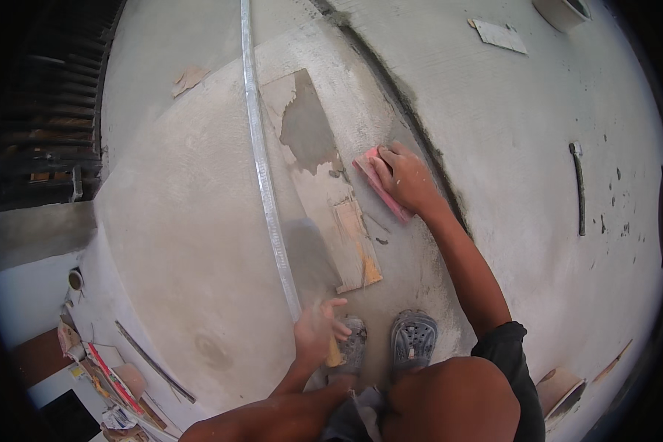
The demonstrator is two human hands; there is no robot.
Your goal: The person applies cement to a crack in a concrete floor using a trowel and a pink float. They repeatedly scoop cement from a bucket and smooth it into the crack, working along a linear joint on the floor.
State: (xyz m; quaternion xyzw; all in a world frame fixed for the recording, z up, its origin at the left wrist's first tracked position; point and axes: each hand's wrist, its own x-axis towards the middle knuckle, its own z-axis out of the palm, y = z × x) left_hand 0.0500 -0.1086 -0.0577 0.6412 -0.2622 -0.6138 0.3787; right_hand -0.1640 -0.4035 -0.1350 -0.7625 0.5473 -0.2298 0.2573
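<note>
My right hand is closed on a pink hand float, a flat block resting on the grey cement floor beside a dark groove. Close to my shoes, my left hand is smeared by motion, closed round what looks like a trowel. Its grey blade blurs out ahead of the hand, and a wooden handle end shows below. Between the hands lies a worn board with a patch of wet grey mortar. A long metal straightedge runs away from my left hand.
The dark groove crosses the floor on the right. Farther right lies a hammer-like tool. A bucket and a whitish scrap board sit at the far right. Dark slats and clutter border the left.
</note>
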